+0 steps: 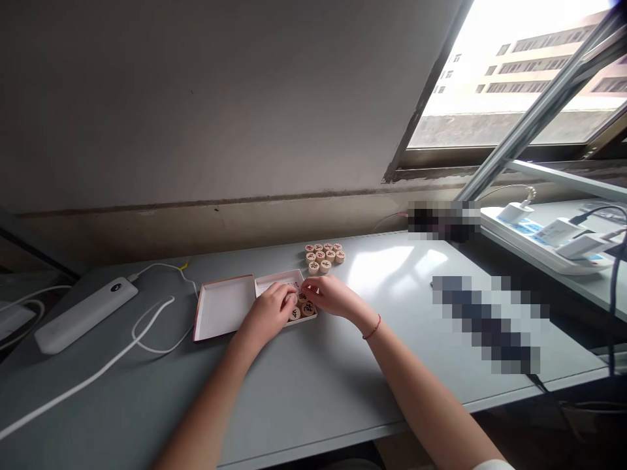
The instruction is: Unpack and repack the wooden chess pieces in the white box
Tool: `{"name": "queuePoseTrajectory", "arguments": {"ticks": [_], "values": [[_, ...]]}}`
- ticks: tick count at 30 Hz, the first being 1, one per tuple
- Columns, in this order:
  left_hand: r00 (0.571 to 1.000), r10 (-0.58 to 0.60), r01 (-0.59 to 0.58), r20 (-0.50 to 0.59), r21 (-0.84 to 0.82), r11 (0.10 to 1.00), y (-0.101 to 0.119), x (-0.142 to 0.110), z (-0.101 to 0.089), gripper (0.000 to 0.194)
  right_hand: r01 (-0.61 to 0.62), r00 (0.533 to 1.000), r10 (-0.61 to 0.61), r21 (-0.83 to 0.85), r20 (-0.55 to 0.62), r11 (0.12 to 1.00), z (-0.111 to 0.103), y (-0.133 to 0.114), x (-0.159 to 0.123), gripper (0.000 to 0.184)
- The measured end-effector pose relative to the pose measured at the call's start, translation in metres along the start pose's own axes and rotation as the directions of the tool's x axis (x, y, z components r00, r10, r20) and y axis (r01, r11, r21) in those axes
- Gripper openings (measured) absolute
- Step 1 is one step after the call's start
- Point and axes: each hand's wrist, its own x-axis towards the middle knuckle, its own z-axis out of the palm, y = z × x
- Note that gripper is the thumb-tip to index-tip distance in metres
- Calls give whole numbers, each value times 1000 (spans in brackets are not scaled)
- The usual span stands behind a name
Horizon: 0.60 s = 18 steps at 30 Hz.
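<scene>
Both of my hands are over the right half of an open white cardboard box on a grey table. My left hand [268, 312] curls its fingers down into the box base [277, 282], and my right hand [327, 295] reaches in from the right. Their fingertips nearly meet above several round wooden xiangqi pieces [301, 307] lying in the base. Whether either hand grips a piece is hidden. The box lid [223, 308] lies open to the left. Beyond my right hand, several more pieces [323, 258] stand in tight rows on the table.
A white power bank [85, 313] with a white cable lies to the left. A blurred object [490, 323] lies on the table at right, and another [443, 220] sits at the back. A white power strip [548, 238] with plugs rests on a shelf by the window [509, 78].
</scene>
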Motion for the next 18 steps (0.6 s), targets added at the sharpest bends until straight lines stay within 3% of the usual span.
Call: {"name": "queuePoseTrajectory", "arguments": {"ticks": [4, 7, 12, 18], "values": [[991, -22, 11, -129, -82, 997, -2, 3, 1, 21, 52, 998, -51, 45, -30, 998, -3, -2, 0, 16], [961, -126, 72, -248, -219, 973, -1, 6, 0, 22, 157, 984, -149, 80, -98, 984, -5, -7, 0, 26], [926, -347, 213, -147, -555, 804, 2, 9, -2, 32, 200, 965, -188, 51, -184, 978, 0, -18, -1, 22], [901, -417, 247, -116, -654, 715, 3, 9, -1, 39, 233, 948, -221, 29, -229, 972, -4, -21, -1, 24]]}}
